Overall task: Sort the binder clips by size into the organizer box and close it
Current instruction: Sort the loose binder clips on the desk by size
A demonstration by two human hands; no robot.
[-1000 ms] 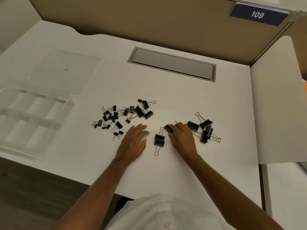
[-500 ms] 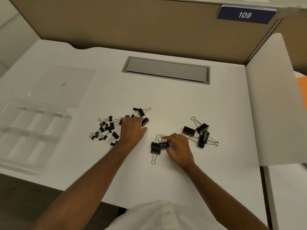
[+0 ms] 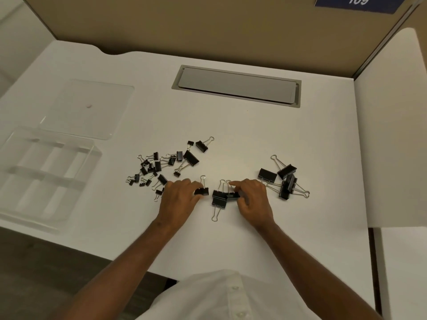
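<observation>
Black binder clips lie on the white desk. A heap of small and medium clips point(image 3: 159, 168) sits left of centre, and a group of large clips point(image 3: 285, 179) lies to the right. My left hand point(image 3: 179, 197) pinches a medium clip point(image 3: 201, 191) just off the desk surface. My right hand point(image 3: 251, 198) pinches another clip point(image 3: 233, 195) beside a large clip point(image 3: 219, 198) that lies between the hands. The clear organizer box point(image 3: 41, 179) stands open at the left edge, its compartments bare. Its clear lid point(image 3: 87, 109) lies flat behind it.
A grey cable hatch point(image 3: 236, 86) is set into the desk at the back. A tan partition point(image 3: 208, 21) closes off the rear, and a white side panel point(image 3: 392, 135) stands at the right. The desk's front edge runs near the box.
My left hand reached into the left heap, then drew back toward me holding a medium clip. My right hand slid its clip left against the large clip in the middle.
</observation>
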